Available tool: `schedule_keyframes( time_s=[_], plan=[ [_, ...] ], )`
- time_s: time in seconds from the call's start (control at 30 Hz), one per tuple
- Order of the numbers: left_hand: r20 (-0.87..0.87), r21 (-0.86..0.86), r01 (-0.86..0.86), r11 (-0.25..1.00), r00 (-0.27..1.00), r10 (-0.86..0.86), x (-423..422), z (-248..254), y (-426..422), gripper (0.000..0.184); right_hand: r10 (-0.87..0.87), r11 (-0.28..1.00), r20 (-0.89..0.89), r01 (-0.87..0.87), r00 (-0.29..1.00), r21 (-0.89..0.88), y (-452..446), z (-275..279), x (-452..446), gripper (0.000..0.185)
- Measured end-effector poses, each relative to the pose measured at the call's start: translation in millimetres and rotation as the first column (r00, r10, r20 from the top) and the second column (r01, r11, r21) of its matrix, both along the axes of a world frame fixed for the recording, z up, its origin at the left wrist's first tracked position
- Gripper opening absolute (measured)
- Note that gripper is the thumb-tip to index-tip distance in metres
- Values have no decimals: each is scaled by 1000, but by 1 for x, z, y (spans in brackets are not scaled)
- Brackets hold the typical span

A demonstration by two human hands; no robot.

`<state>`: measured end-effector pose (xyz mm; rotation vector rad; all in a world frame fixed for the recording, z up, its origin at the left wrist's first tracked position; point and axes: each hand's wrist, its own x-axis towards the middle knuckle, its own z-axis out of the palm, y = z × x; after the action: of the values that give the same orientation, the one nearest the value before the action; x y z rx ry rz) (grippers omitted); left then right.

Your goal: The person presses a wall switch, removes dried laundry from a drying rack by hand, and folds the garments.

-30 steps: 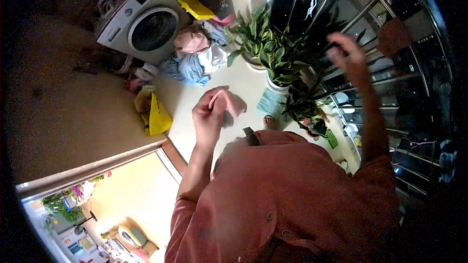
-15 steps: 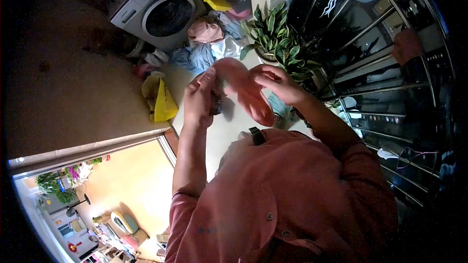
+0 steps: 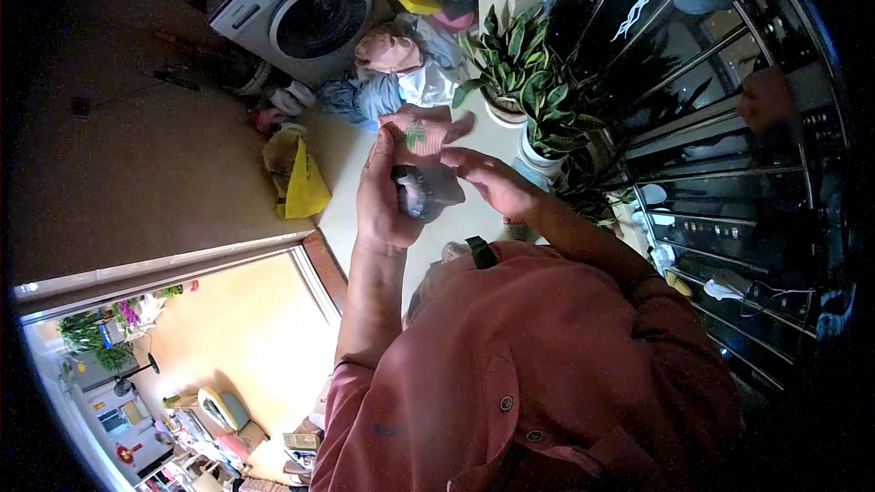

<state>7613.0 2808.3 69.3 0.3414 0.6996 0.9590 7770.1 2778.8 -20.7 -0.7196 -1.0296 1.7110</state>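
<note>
A pink ribbed sock (image 3: 428, 135) with a green motif is held up in front of me, its far end blurred and pointing right. My left hand (image 3: 381, 196) is closed around its left edge, with the thumb lying along the fabric. A grey sock-like piece (image 3: 437, 189) with a dark and white patterned band hangs below the pink one, also at my left hand. Close by on the right is my right hand (image 3: 497, 184), its fingers stretched toward the socks' right edge. Its fingertips sit just beside the fabric; whether they touch it I cannot tell.
A washing machine (image 3: 319, 18) stands beyond, with a heap of clothes (image 3: 392, 73) before it. Potted plants (image 3: 506, 64) are ahead on the right, beside a railing (image 3: 729, 191). A yellow bag (image 3: 305, 182) leans by the wall at left. A doorway opens onto a lit room (image 3: 246, 328).
The pink sock has turned and moved left from its long, hanging position, showing its green motif. The grey piece shows more. My right hand has shifted left and down, off the pink sock's upper part.
</note>
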Motion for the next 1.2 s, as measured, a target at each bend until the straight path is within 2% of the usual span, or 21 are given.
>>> schedule_keyframes(
  time_s=[0.07, 0.13, 0.17, 0.27, 0.3, 0.33, 0.4, 0.43, 0.47, 0.5, 0.53, 0.57, 0.6, 0.63, 0.7, 0.77, 0.83, 0.87, 0.9, 0.93, 1.2],
  plan=[
    [-13, 61, -51, 997, 999, 52, 1, 0, 1, 37, 140, 990, -10, -140, 990, 13, 0, 20, 7, 39],
    [-69, 84, -99, 992, 992, 105, -14, -10, 5, 38, 262, 964, 257, -244, 930, -101, 2, 31, 16, 40],
    [-82, 80, -106, 991, 990, 112, -16, -7, 6, 38, 159, 986, 256, -167, 954, 7, 1, 31, 14, 32],
    [-46, 192, -153, 969, 985, 164, -12, -11, 8, 39, 41, 977, -17, -43, 999, -206, -4, 46, 17, 32],
    [-50, 285, -150, 947, 984, 171, -15, -20, 9, 39, 61, 974, 8, -57, 998, -219, -6, 45, 19, 32],
    [-198, 354, -138, 925, 956, 218, -19, -27, 10, 39, 77, 971, 34, -68, 996, -230, -6, 41, 22, 33],
    [-570, 371, -75, 925, 769, 290, -18, -10, -3, 36, 22, 971, 53, -9, 998, -240, -8, 44, 27, 34],
    [-684, 488, 43, 872, 639, 351, -29, -33, 1, 32, 40, 965, 226, 20, 973, -260, -14, 85, 35, 34],
    [-660, 514, 23, 858, 650, 378, -22, -28, -5, 30, 35, 977, 197, 8, 980, -214, -13, 77, 42, 35],
    [-700, 656, 201, 727, 523, 487, -34, -43, -5, 28, 35, 986, 167, -7, 985, -167, -12, 64, 49, 35],
    [-728, 683, 397, 613, 299, 618, -44, -59, -7, 24, -50, 964, 143, 85, 988, -251, -16, 61, 55, 33],
    [-702, 689, 469, 553, 243, 669, -46, -63, -13, 21, -62, 961, 199, 112, 978, -251, -16, 73, 66, 29],
    [-719, 670, 312, 673, 497, 485, -41, -62, -19, 22, -71, 958, 255, 137, 964, -251, -17, 85, 78, 26],
    [-750, 534, 243, 809, 578, 322, -42, -65, -30, 25, -157, 952, 165, 194, 974, -237, -18, 81, 92, 24],
    [-638, 477, 214, 852, 751, 169, -35, -62, -41, 29, -306, 933, -29, 294, 952, -208, -19, 75, 122, 20],
    [-672, 396, 238, 887, 733, 103, -37, -66, -55, 31, -462, 876, -97, 438, 881, -201, -14, 70, 167, 30],
    [-693, 379, 264, 887, 716, 84, -47, -89, -63, 30, -459, 888, -150, 447, 876, -106, -12, 109, 212, 39],
    [-665, 360, 213, 908, 742, 89, -50, -104, -66, 30, -487, 857, -157, 505, 859, 107, -7, 112, 242, 38],
    [-665, 318, 164, 934, 741, 97, -44, -95, -69, 29, -650, 758, -32, 650, 760, 54, -6, 147, 256, 35],
    [-687, 292, 183, 939, 723, 73, -40, -87, -70, 29, -766, 635, -18, 760, 643, 140, -3, 176, 261, 27],
    [-723, 312, 201, 929, 684, 95, -17, -92, -64, 37, -900, 421, -11, 878, 435, 228, 41, 220, 418, 26]
  ],
)
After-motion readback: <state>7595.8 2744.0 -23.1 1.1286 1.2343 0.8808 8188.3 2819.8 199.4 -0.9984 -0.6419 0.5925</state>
